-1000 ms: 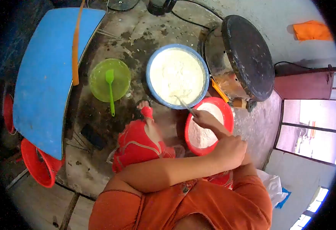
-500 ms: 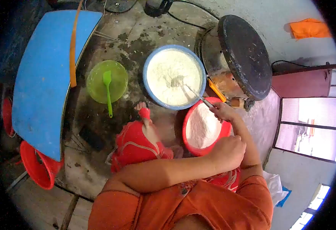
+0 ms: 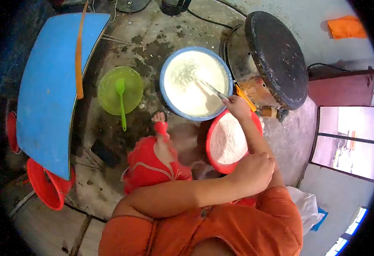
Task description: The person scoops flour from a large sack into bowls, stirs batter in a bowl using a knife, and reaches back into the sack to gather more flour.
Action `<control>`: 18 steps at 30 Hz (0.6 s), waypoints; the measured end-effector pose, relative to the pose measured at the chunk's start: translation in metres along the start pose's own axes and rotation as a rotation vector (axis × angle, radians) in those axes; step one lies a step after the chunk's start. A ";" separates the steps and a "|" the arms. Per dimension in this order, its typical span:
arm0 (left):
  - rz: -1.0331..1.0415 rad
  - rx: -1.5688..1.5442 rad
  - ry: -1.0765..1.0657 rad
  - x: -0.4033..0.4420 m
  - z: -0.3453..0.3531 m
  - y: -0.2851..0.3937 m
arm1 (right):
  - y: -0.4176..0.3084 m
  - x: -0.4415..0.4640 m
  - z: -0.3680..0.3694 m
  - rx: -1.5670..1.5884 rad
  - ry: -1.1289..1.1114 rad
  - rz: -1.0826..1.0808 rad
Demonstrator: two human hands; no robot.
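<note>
A long metal utensil (image 3: 212, 90) slants into white batter (image 3: 187, 87) in a blue-rimmed tub (image 3: 164, 100); its far end is sunk in the batter, so I cannot tell its kind. My right hand (image 3: 239, 107) grips the utensil's near end, above the tub's lower right edge. Below that arm stands a red basin (image 3: 211, 155) with pale flour-like powder (image 3: 228, 138) in it. My left hand (image 3: 255, 170) is a closed fist crossed over in front of my right forearm, just below the red basin. Nothing shows sticking out of it.
A green lid-like disc (image 3: 106, 96) bears a green spatula (image 3: 122, 100) at left. Beyond it stands a blue tabletop (image 3: 46, 85) with red buckets (image 3: 46, 187) beside it. A round black griddle (image 3: 278, 59) on a metal drum is at right. My foot (image 3: 158, 117) is near the tub.
My right hand has moved slightly up and left, bringing the utensil further over the tub, its tip shifted in the batter. The left fist stays about where it was.
</note>
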State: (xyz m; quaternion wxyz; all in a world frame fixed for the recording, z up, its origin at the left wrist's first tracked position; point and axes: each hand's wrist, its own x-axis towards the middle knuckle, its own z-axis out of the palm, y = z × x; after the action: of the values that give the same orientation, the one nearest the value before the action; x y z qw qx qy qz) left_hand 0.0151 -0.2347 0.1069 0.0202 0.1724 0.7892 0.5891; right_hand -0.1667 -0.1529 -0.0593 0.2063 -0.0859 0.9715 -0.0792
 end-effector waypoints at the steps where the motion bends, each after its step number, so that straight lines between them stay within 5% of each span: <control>1: -0.021 -0.012 -0.052 -0.001 -0.006 0.003 | -0.001 -0.011 -0.025 0.003 0.005 -0.054; 6: -0.017 -0.012 -0.052 -0.005 -0.016 0.004 | 0.034 -0.004 -0.076 -0.271 -0.039 -0.006; 12: -0.066 -0.040 -0.083 -0.004 -0.012 -0.005 | 0.030 0.055 0.002 -0.450 0.031 0.010; 18: -0.077 -0.024 -0.107 0.000 -0.003 -0.004 | -0.007 0.056 0.020 -0.175 0.034 -0.064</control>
State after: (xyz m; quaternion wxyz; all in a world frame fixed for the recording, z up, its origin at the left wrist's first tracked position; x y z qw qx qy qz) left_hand 0.0132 -0.2383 0.1043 0.0873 0.1730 0.7858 0.5874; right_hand -0.2077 -0.1732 -0.0977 0.1787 -0.1329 0.9749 -0.0022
